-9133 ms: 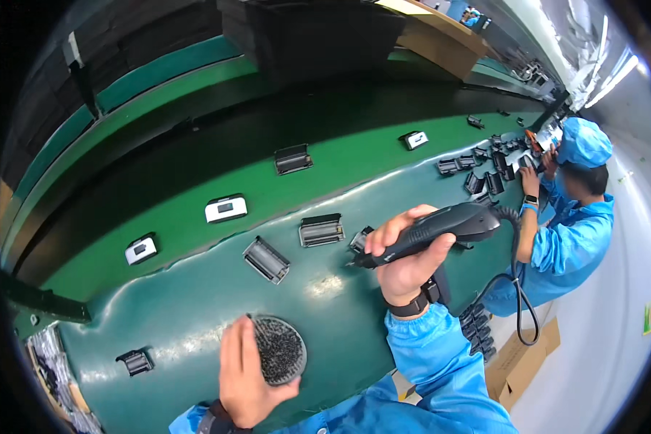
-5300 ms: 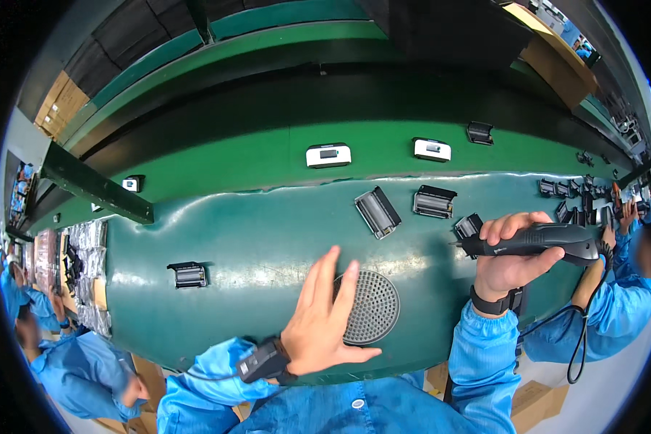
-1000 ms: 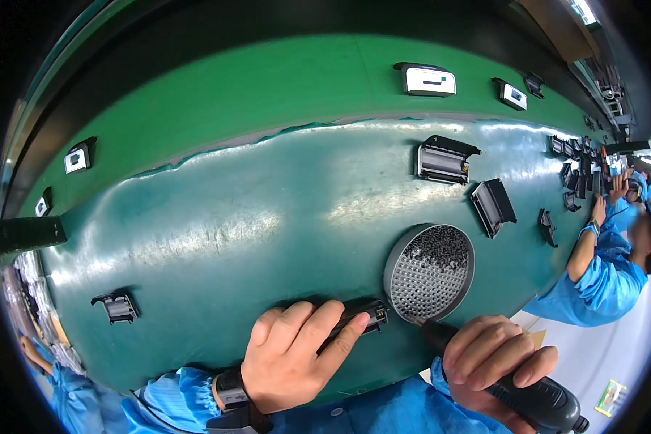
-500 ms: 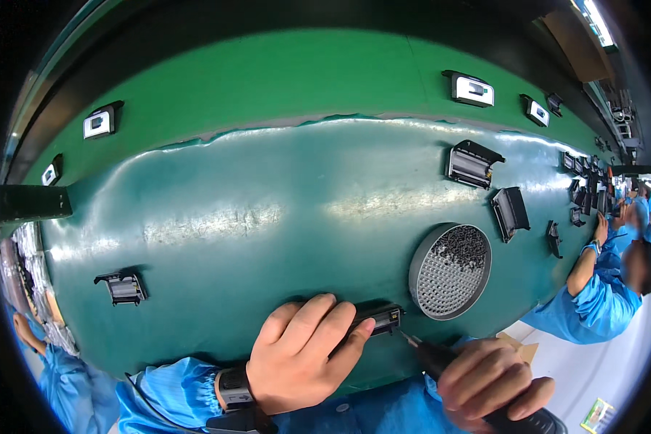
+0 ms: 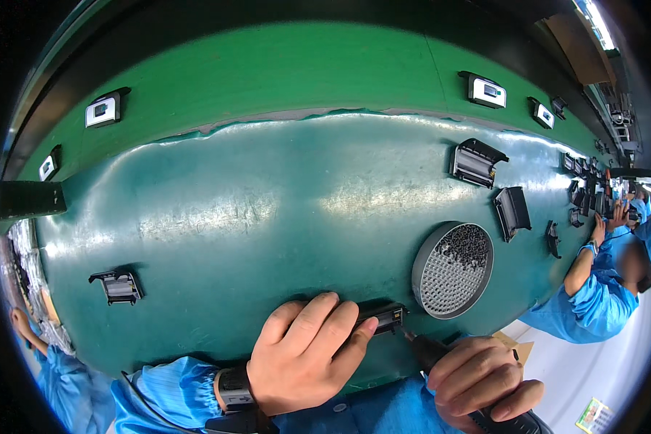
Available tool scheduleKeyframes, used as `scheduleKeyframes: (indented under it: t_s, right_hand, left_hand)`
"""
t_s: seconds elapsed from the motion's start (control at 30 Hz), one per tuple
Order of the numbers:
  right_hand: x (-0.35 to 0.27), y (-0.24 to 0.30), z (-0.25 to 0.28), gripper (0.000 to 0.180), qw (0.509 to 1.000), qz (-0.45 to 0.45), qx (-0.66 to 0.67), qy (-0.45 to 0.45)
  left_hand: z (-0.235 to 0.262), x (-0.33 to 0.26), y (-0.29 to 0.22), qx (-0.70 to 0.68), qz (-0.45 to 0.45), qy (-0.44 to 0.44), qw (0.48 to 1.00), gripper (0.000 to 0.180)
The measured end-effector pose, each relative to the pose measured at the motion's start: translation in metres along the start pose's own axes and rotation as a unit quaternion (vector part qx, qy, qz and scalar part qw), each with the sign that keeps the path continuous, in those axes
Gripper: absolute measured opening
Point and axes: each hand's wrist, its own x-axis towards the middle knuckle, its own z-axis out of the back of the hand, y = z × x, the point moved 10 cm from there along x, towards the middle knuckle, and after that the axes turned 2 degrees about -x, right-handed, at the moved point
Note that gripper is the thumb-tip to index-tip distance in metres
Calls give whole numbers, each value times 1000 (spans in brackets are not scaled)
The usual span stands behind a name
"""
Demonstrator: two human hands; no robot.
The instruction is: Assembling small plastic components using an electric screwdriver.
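A small black plastic housing (image 5: pixel 388 318) lies on the green work mat, its right end poking out from under my left hand (image 5: pixel 307 347). The fingers of that hand press down along it and the thumb rests close to its open side. My right hand (image 5: pixel 477 383) is wrapped round a black electric screwdriver (image 5: pixel 428 351), whose body points up and left. Its tip is at the right end of the housing; whether it touches a screw is too small to tell. A round grey tray (image 5: pixel 452 295) of small dark screws, with a perforated bottom, stands just beyond.
Black housings lie at the right (image 5: pixel 477 163), beside it (image 5: pixel 512 213), and far left (image 5: pixel 119 286). White-faced units (image 5: pixel 487 92) sit on the bright green strip at the back. A co-worker in a blue sleeve (image 5: pixel 593 307) works at the right; another person's arm (image 5: pixel 29 329) shows at the left edge.
My right hand and the screwdriver have moved slightly left, its tip closer to the housing. My left hand stays in place. The co-worker's hands at the right have shifted.
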Motion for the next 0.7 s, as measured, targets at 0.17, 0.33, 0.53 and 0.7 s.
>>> scheduleKeyframes:
  t_s: [0.17,0.33,0.53,0.7]
  right_hand:
    - [1,2,-2,60,1000,-9,-8,1]
    - [5,-10,-2,62,999,-42,-7,23]
    - [4,-15,-8,50,997,-33,-23,72]
    - [-6,-13,9,62,998,15,16,-51]
  left_hand:
    - [-2,2,-1,-8,-4,1,1000,22]
    - [-5,-3,1,3,3,5,1000,21]
    - [-2,1,-3,-2,-11,-14,1000,20]
    - [1,-2,-5,11,-17,-17,1000,22]
